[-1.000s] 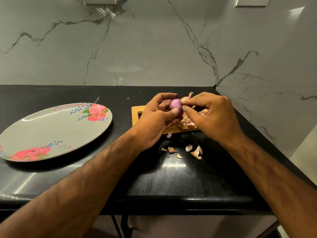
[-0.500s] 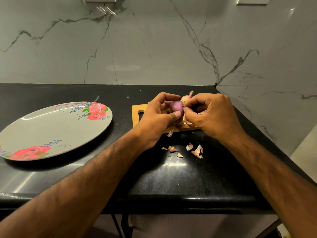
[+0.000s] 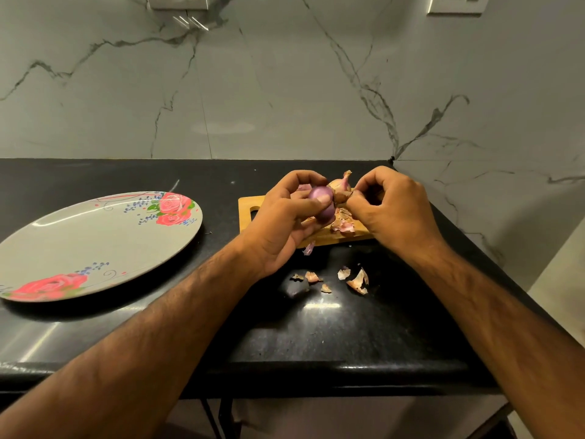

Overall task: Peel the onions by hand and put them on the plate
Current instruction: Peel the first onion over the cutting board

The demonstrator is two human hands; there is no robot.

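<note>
Black stone countertop [image 3: 316, 331], marble wall behind. The left hand [image 3: 285, 226] is gripping a small purple onion [image 3: 321, 202] above the wooden cutting board [image 3: 250, 202], and the right hand [image 3: 397, 212] is pinching its dry brown skin [image 3: 343, 197]. Mid-peel, probably; a firm tug's needed next, then the rose-patterned grey plate [image 3: 95, 248].

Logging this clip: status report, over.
Left hand grips purple onion. Right hand pinches its brown skin. Flowered plate holds no onion yet. Peel scraps on counter, not blocking.
</note>
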